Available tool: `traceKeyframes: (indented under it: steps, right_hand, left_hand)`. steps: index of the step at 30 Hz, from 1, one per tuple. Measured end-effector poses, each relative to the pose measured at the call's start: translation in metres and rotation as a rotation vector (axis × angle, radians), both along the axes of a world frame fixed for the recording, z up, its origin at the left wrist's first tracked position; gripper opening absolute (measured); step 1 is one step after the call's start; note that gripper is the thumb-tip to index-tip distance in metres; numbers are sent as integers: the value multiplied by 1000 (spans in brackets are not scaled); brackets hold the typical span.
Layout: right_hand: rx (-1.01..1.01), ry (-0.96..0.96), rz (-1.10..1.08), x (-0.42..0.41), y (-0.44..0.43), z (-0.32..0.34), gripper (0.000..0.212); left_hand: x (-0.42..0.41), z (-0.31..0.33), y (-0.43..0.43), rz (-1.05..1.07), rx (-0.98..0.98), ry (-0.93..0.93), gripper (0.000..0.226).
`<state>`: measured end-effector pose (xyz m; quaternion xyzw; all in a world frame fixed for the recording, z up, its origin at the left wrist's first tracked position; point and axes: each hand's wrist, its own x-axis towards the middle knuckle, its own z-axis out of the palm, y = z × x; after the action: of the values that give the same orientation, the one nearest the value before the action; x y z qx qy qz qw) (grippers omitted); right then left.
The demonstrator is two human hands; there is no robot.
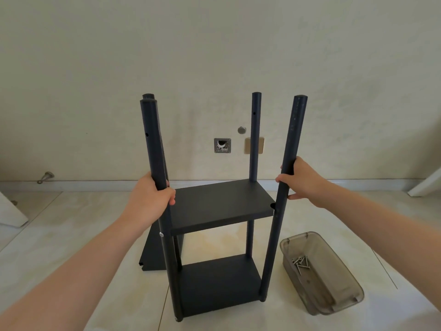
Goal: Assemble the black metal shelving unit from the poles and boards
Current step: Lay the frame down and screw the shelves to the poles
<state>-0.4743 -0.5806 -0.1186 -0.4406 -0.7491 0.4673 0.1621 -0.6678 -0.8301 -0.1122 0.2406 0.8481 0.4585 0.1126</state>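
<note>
Here, a person steadies a half-built black shelving unit standing on a tiled floor. The left hand wraps its fingers round the front left pole; the right hand curls round the front right pole, both gripping just above the middle board. A bottom board is fitted near the feet, and all four poles stand roughly upright, their upper lengths bare, with small holes showing near the tops. A loose board rests on the floor behind the unit's left side, its long edge running away from the camera, below and beyond the left hand and well apart from the right. That hand looks better placed to fetch it. A clear plastic tray holding screws sits on the floor to the right, nearer the right hand. The top shelf appears to be the step not yet done.
</note>
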Motion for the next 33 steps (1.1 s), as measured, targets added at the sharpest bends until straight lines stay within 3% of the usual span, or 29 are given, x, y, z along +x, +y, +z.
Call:
traceKeyframes:
  steps: [11,15,18,25,33]
  right_hand:
    - [26,15,-50,45,4,3,30]
    - [96,-20,7,51,-4,4,29]
    - [151,-43,40,51,-10,3,33]
    - [229,-37,101,53,-14,0,45]
    - [315,-80,215,51,-30,-8,29]
  left_hand:
    - [-1,0,37,-119,-20,97,12]
    - [-8,-8,40,-116,-59,86,27]
    - [-13,-12,37,-100,-96,117,40]
    - [-22,-18,38,-26,-91,159,46]
    - [-33,-28,37,141,-35,182,39]
